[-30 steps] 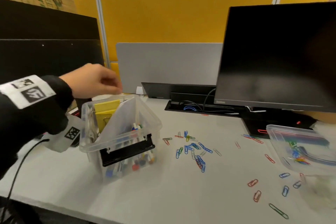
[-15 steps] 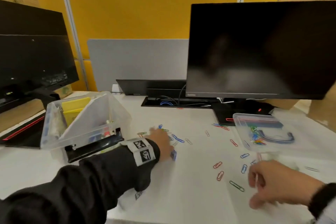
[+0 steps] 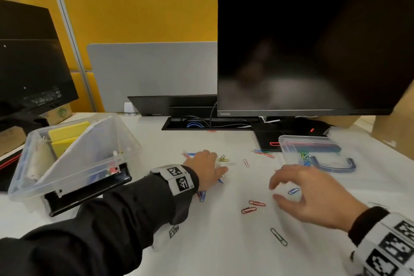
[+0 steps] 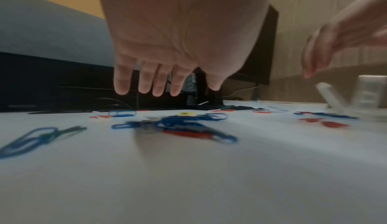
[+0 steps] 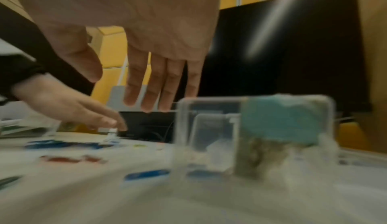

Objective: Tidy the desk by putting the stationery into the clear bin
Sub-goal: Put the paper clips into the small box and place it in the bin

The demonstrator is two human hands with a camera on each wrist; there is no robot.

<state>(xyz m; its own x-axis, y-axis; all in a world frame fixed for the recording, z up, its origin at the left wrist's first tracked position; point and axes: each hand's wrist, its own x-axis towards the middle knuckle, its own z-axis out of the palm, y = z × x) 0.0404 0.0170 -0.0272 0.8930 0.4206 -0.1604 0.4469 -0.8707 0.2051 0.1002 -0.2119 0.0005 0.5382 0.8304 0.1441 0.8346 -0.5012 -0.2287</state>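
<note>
Head view showed us a smooth white table [image 3: 224, 253] strewn with thin wire paper clips [image 3: 253, 206] in red, blue and green, their looped shapes lying flat and scattered between the two hands. We saw the left hand [image 3: 207, 169] palm down over a small cluster of clips, fingers straight and slightly spread; from the left wrist view its fingers [image 4: 159, 85] hung just above a tangled blue and red heap [image 4: 180, 126], and we could not tell whether they touched it. The right hand [image 3: 311, 195] hovered over the table with fingers and thumb spread apart and gently curved, holding nothing; a blue clip [image 3: 293, 190] lay under it.

The clear bin [image 3: 74, 159], a glossy see-through plastic box with a black latch on its near side, stood at the left of the table, well apart from the clips, with yellow sticky pads [image 3: 67, 136] standing inside. To the right lay a shallow clear plastic lid [image 3: 313, 152] with a blue handle, a few clips on it. A matte black monitor [image 3: 313, 51] stood behind. In the right wrist view, a small blurred clear box [image 5: 251, 136] with a pale blue round shape on it sat close by.
</note>
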